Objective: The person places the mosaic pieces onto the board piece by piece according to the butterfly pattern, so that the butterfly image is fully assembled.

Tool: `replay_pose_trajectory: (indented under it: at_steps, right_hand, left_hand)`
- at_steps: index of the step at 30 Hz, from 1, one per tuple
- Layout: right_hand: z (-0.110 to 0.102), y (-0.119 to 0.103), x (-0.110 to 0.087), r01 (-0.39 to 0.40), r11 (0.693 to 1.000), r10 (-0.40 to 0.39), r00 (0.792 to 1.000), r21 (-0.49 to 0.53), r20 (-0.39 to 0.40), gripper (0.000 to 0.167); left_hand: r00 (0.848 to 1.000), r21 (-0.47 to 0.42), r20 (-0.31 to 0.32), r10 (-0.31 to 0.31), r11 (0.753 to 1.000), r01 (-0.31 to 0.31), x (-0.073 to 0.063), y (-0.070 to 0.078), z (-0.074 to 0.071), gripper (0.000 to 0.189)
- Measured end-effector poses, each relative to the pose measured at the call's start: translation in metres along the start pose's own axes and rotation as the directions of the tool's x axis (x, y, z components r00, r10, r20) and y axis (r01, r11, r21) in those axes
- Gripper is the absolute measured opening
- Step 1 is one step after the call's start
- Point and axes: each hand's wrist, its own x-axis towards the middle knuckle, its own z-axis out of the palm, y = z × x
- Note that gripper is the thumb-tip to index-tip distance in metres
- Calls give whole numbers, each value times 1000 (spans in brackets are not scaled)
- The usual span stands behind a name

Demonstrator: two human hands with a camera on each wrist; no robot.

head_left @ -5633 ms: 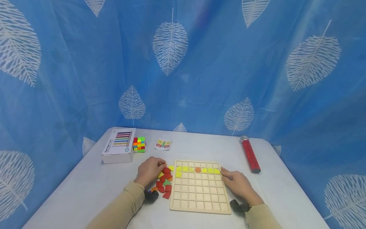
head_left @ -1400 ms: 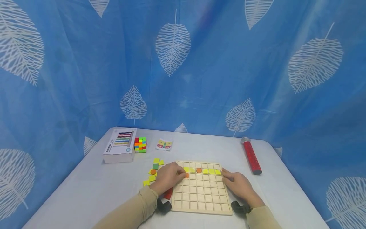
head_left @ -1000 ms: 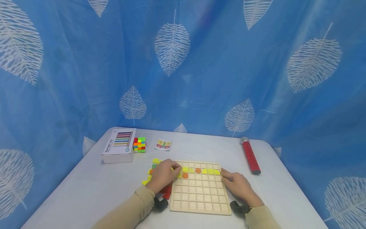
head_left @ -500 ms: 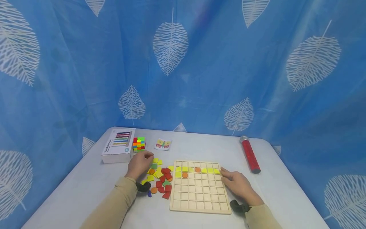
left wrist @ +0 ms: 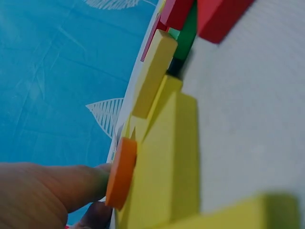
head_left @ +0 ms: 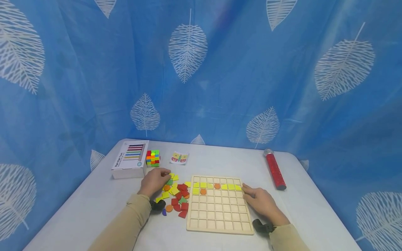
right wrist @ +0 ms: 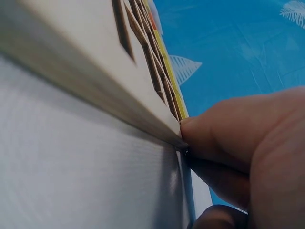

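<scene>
At the far left end of the loose tiles, my left hand has its fingertips right at a yellow tile. In the left wrist view, an orange disc hides part of those fingertips; I cannot tell whether they pinch anything. My right hand rests thumb and forefinger against the right edge of the wooden grid board. The right wrist view shows the thumb touching the board's rim. Yellow tiles and one orange disc fill much of the board's second row; another orange disc and a yellow square lie below.
Red tiles, yellow tiles, a green square and orange discs lie scattered left of the board. Behind are a white box, a puzzle cube and a small pattern card. A red glittery tube lies at right.
An orange disc now lies on the board beside the yellow square. My left hand has left the board, moved left, and come down to the yellow tiles. My right hand stays at the board's edge.
</scene>
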Motion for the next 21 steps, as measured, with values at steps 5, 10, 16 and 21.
replay_pose_trajectory:
  at_steps: [5,10,16,21]
  right_hand:
    - [1,1,1,10,999,-10,1000,-30,-11,43]
    - [1,1,0,11,999,-11,1000,-39,-10,43]
    - [1,2,0,2,999,-2,1000,-33,-7,43]
    - [1,1,1,2,1000,-3,1000,-29,-7,43]
  left_hand:
    - [1000,6,-15,3,1000,-3,0,1,0,30]
    - [999,-17,-34,-14,1000,14,-1,2,1,26]
    - [998,-109,-51,-47,993,41,-2,4,1,22]
    - [996,-150,-67,-58,988,47,-2,4,1,20]
